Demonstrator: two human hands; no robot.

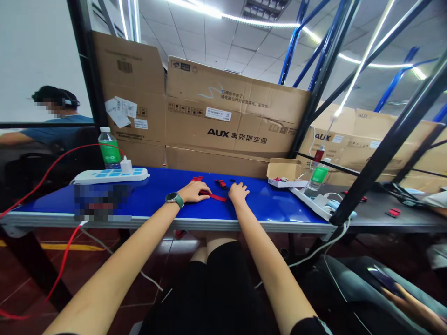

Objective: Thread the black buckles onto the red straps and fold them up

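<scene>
My left hand (194, 191), with a watch on its wrist, lies on the blue table (146, 200); its fingers are curled onto the left end of a flat red strap (215, 197). My right hand (238, 192) rests at the strap's right end with fingers bent down on it. Just beyond the hands lie small red and black parts (220, 183) and another red piece (197, 178).
A white power strip (110, 175) and a green-labelled bottle (108, 148) stand at the back left. A small open cardboard box (284, 172), a second bottle (317, 179) and another power strip (312, 200) sit right. Large cartons (230, 116) wall the back. A person sits far left.
</scene>
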